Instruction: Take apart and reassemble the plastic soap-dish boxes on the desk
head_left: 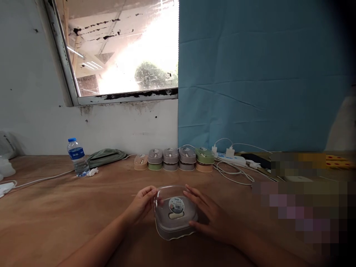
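In front of me on the table is a grey rounded box (178, 222) with a round printed label (176, 205) and a pale oval piece near its middle. A clear plastic cover (170, 190) sits around and over it, its far edge standing out beyond the grey part. My left hand (141, 204) grips the cover's far left edge between thumb and fingers. On the other side, my right hand (213, 215) holds the cover's right side, fingertips at the far corner and thumb lower down.
Several similar small boxes (170, 167), mostly stacked in pairs, line the back of the brown table (83, 218). A water bottle (78, 157) and a green pouch (104, 157) stand left. A power strip (230, 159) with white cables lies back right. Part of the right is pixelated.
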Demonstrator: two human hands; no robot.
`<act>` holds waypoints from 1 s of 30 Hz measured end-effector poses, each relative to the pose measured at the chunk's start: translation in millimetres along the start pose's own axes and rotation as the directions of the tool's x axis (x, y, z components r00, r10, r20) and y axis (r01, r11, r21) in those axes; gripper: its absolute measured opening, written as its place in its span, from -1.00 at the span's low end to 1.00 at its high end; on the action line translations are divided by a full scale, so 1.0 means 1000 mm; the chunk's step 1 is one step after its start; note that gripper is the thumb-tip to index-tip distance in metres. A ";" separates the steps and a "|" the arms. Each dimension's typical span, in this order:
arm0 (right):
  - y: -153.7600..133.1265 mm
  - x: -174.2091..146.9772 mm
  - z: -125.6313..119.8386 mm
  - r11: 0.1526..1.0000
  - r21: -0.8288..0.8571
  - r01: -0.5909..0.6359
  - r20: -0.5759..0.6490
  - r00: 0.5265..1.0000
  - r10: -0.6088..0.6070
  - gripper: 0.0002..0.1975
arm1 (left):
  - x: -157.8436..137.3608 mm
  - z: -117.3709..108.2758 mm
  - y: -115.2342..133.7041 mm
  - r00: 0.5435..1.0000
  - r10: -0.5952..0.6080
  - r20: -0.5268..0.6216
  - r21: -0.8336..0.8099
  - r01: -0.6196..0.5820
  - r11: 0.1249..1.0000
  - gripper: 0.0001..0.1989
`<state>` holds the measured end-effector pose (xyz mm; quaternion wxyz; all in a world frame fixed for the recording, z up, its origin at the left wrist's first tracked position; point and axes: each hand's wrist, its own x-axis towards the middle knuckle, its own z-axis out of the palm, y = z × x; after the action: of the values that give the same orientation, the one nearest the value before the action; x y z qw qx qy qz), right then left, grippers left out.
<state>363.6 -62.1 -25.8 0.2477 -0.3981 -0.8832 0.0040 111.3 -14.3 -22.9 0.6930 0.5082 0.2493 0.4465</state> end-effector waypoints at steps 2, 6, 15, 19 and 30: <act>0.002 0.001 -0.001 0.999 0.039 -0.013 0.043 0.999 0.012 -0.34 | 0.002 -0.005 0.000 0.998 0.045 -0.031 0.200 -0.038 0.979 -0.67; 0.003 0.003 -0.007 0.990 0.130 -0.059 0.145 0.989 0.040 -0.35 | 0.001 -0.010 0.004 0.994 0.113 -0.009 0.668 -0.078 0.740 -0.61; 0.006 0.004 -0.016 0.941 0.315 -0.124 0.255 0.966 0.042 -0.39 | -0.006 -0.003 0.008 0.983 0.051 0.177 0.928 -0.184 0.325 -0.58; 0.011 0.003 -0.013 0.929 0.349 -0.122 0.238 0.970 0.038 -0.40 | -0.009 0.000 0.010 0.987 0.050 0.154 0.961 -0.161 0.223 -0.58; 0.012 0.000 -0.006 0.919 0.366 -0.147 0.229 0.971 0.064 -0.27 | -0.008 -0.002 0.010 0.992 -0.007 0.127 0.965 -0.122 0.234 -0.59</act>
<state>374.6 -55.1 -22.4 0.2235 -0.3869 -0.8643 0.2310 102.2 -19.2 -14.8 0.2257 0.8589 0.4163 0.1949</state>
